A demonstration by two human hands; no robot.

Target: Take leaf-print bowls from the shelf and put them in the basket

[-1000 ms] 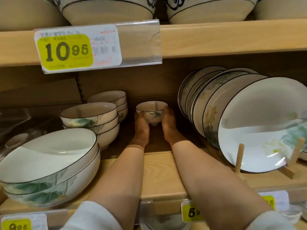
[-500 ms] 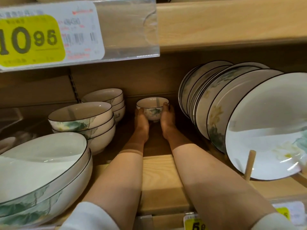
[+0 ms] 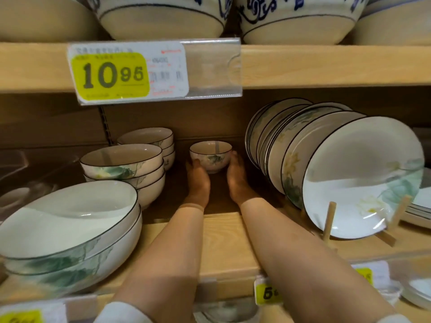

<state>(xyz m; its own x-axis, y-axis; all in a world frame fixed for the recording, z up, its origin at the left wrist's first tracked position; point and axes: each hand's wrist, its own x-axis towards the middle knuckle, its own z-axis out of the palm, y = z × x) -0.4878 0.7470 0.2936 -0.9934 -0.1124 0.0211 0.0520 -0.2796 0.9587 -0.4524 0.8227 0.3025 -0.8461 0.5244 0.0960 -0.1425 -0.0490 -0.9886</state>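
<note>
Far back on the shelf [image 3: 224, 238], reading left to right: large bowls [image 3: 70, 229] and a stack [image 3: 123, 166] are sitting untouched. The left hand [image 3: 198, 180] is cupping the left side of the bowl [image 3: 211, 157], and the right hand [image 3: 235, 178] is cupping its right side. Plates [image 3: 349, 173] are leaning in a rack. The bowl is sitting between both hands; lifted or resting, cannot tell. Progress is looking early. The basket is not showing; pulling out, carrying and placing are remaining.
</note>
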